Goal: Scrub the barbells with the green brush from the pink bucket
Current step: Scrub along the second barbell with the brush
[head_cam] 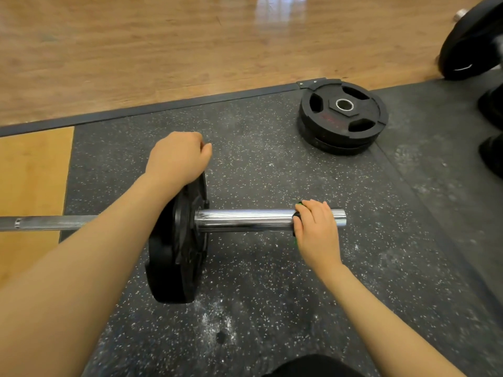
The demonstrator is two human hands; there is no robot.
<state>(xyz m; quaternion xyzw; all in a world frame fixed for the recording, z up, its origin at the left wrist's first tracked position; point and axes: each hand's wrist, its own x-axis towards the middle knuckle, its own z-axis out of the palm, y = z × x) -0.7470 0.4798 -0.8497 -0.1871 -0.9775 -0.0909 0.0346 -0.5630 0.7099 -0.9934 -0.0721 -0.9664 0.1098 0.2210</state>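
- Head view: the right hand (315, 232) curls over a green-and-black brush (297, 213), mostly hidden, pressing it on the chrome barbell sleeve (245, 220) near its end.
- The left hand (177, 159), fingers curled, rests atop the black rubber plate (174, 257) on the speckled mat (272, 308).
- Two stacked black plates (343, 118) lie well apart.

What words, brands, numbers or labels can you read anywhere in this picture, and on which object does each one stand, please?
None can be read.
Loose weight plate lying flat on the mat: faint reddish marking on its face, too blurred to read.
Upright plate on the barbell: raised relief on its face, no legible characters.
Big plate at top right: a white mark, not legible as text.
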